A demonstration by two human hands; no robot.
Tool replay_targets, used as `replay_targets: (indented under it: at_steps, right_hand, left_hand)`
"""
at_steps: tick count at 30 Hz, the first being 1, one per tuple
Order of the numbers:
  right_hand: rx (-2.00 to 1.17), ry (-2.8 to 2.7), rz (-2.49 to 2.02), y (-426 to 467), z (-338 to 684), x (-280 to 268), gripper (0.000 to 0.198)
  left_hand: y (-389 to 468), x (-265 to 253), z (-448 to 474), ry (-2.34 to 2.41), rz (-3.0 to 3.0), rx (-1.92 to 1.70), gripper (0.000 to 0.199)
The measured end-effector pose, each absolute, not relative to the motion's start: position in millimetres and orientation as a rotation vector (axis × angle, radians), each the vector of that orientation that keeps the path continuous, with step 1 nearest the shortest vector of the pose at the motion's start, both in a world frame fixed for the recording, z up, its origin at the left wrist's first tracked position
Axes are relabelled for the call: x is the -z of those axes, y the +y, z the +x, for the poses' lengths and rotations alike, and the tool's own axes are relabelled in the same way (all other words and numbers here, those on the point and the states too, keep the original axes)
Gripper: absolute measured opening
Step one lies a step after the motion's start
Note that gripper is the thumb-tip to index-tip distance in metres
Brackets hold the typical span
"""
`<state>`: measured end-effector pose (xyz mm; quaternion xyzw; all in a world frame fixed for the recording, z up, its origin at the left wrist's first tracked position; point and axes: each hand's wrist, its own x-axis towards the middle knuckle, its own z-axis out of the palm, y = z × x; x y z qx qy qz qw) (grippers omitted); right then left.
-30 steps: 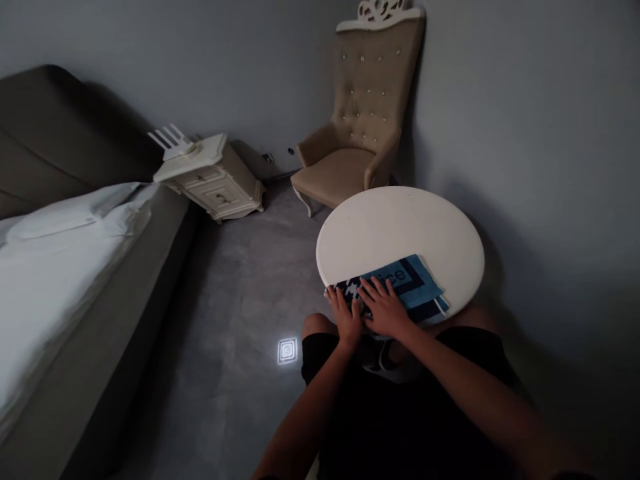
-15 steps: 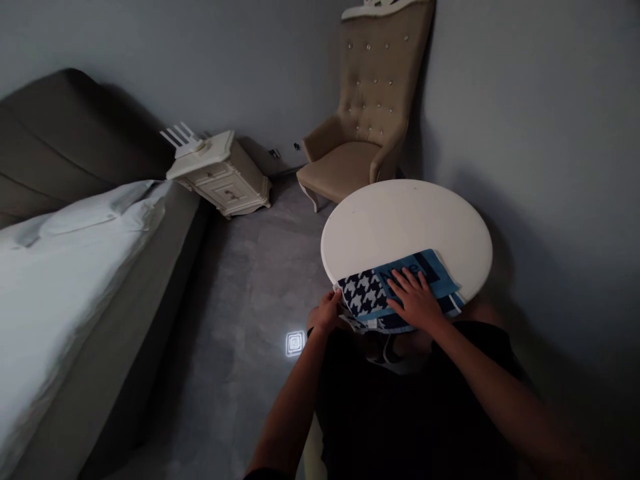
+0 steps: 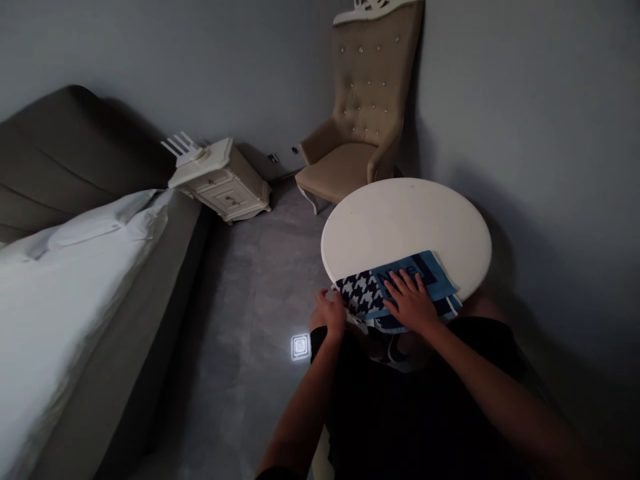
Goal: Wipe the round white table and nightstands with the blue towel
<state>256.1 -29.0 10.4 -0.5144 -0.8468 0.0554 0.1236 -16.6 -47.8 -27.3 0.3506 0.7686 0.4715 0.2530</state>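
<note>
A folded blue towel point(image 3: 362, 294) with a dark houndstooth end and dark lettering lies at the near edge of the round white table point(image 3: 400, 213). Part of it hangs over that edge toward my lap. My right hand point(image 3: 413, 303) rests flat on the blue lettered part, fingers spread, covering some of the letters. At the towel's left end is my left hand point(image 3: 331, 312), its fingers bent and somewhat apart beside the houndstooth corner. A small gap shows between thumb and fingers, and I see no cloth between them.
Beyond the table stands a tan tufted armchair point(image 3: 345, 167). A white nightstand point(image 3: 240, 193) holds a white router point(image 3: 186, 155). The bed point(image 3: 65, 293) fills the left side. A bright square light pattern point(image 3: 301, 347) shows on the grey floor. A wall rises at right.
My left hand has loosened from the towel's left corner, its fingers parting. My right hand stays flat on the towel. The view has shifted slightly.
</note>
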Motion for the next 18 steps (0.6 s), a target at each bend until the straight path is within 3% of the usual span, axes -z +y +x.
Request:
replay_targets:
  at_steps: [3,8,18]
  right_hand:
    - [-0.168,-2.472,-1.488,-32,251,-10,0.065]
    - [-0.203,-2.515,-1.413,-25,263,-20,0.060]
    - [-0.323,-2.585,-1.384,14,265,-17,0.074]
  left_hand:
    - [-50,32,23,2.123,1.297,-1.238,0.068]
    - [-36,43,55,2.162,1.102,-1.102,0.097]
    - [28,24,-3,2.234,1.081,-0.964,0.090]
